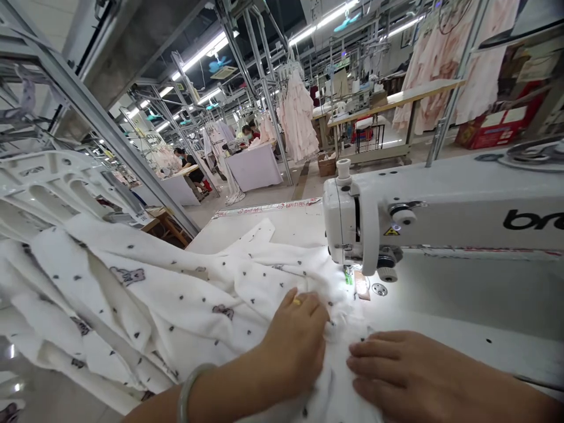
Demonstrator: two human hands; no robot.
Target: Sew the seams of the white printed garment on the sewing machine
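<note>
Cloth [247, 288] on the table [440, 294] is seemingly being lined up at the sewing machine [440, 202]; next calls for even guiding. Left hand [297, 338] curls over it, grip unclear; right hand [400, 370] lies flat, fingers extended.

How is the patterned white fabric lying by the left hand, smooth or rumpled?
Rumpled: folds and creases run through the patterned white fabric beside the left hand.

Sewing machine [445, 205] blocking front-right, open tabletop [434, 308] nearer
</note>
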